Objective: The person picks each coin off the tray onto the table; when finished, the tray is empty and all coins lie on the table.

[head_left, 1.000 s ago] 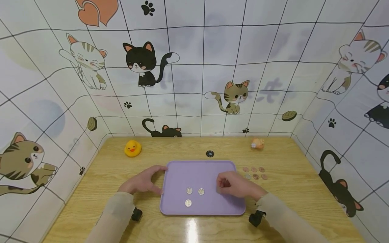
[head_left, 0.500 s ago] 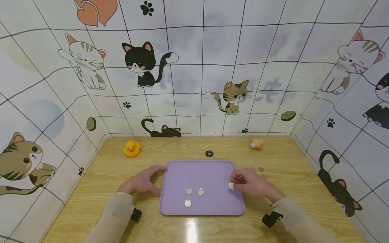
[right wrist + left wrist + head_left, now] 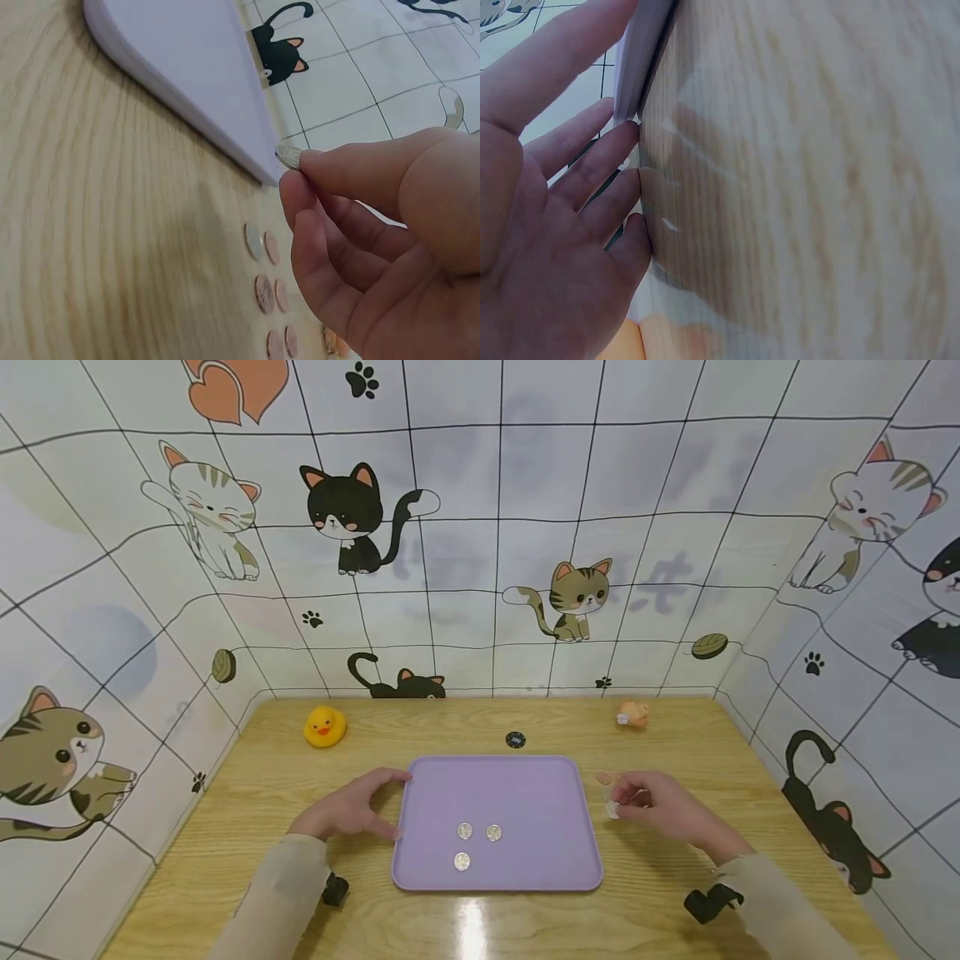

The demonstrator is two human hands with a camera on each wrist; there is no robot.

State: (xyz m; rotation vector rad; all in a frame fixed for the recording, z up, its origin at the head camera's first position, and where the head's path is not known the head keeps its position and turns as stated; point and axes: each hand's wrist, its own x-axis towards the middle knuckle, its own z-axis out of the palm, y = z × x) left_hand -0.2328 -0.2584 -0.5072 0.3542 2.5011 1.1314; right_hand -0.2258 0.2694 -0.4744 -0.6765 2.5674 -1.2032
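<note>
At the near edge, two pale beige fabric sleeves [image 3: 288, 881] reach in over a glossy light-brown wood-grain table [image 3: 360, 922], and a small black block [image 3: 335, 890] shows under the left wrist.

The left hand [image 3: 352, 810] is relaxed and holds nothing; its fingers are spread, with thumb and index fingertip touching the left rim of a shallow lilac rectangular tray [image 3: 525, 802]. Inside, toward the near side, three round silver coins lie flat: one nearest [image 3: 462, 862], one just beyond it [image 3: 465, 831] and one to the right of that [image 3: 493, 832].

The right hand [image 3: 663, 806] pinches another silver coin [image 3: 289, 156] between thumb and index finger, above the table just outside the tray's right edge. Under and around this hand (it hides most of them from the head view) six loose coins lie in two rows, one silver [image 3: 253, 241] and five copper-coloured [image 3: 264, 294].

Farther back are a black round chip marked 100 [image 3: 515, 740], a bright yellow toy duck [image 3: 325, 727] and a small tan-orange figure [image 3: 633, 714], its details unclear. Behind them stands a white wall covering with black grid lines and cartoon cats [image 3: 457, 552].
</note>
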